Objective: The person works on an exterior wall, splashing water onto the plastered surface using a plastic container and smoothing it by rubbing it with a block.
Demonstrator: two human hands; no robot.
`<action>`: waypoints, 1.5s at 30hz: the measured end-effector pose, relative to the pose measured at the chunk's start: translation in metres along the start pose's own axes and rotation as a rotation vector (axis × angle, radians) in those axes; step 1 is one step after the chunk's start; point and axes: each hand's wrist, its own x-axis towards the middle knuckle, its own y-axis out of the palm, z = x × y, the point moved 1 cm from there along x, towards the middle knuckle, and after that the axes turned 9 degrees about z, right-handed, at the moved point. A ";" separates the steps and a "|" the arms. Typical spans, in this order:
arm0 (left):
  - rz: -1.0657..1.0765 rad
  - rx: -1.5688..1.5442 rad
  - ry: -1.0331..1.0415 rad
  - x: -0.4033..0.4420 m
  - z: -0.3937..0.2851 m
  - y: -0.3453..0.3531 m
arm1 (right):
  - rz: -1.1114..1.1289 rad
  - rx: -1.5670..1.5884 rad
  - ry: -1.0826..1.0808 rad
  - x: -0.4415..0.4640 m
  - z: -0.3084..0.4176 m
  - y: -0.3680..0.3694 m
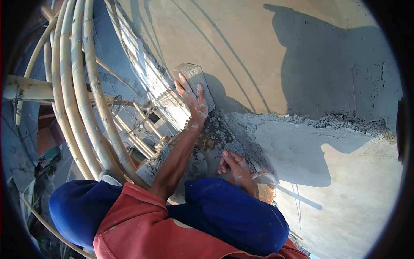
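Note:
My left hand (pixel 192 100), smeared with grey mortar, presses on a flat rectangular block (pixel 192 72) with its fingers spread over the face. The block is mortar-coated and rests against the plastered wall surface at its left edge. Below it lies a rough patch of wet, lumpy mortar (pixel 214 129). My right hand (pixel 236 168) is over the lower part of this patch, beside my raised knee. Its fingers are curled in, and no object shows in them. Partly behind that hand is an orange container (pixel 265 193) with a mortar-caked rim.
Bent bamboo poles (pixel 77 86) run down the left side, with a thicker horizontal pole (pixel 30 88) across them. Beyond them is a drop to things below. A rough mortar ridge (pixel 327 123) crosses the smooth plaster (pixel 241 43) at right. Shadows fall on the plaster.

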 end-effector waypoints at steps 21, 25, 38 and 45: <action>-0.026 0.066 -0.088 -0.008 0.002 -0.005 | -0.012 0.021 -0.006 0.000 0.001 0.004; -0.054 0.014 -0.150 0.000 0.003 -0.003 | -0.001 0.012 0.039 -0.004 -0.009 0.004; 0.082 0.166 0.355 -0.018 -0.176 0.012 | -0.159 -0.087 -0.054 -0.002 -0.004 0.005; -0.116 -0.052 -0.245 -0.018 0.004 0.005 | -0.059 0.004 0.096 0.000 -0.012 0.011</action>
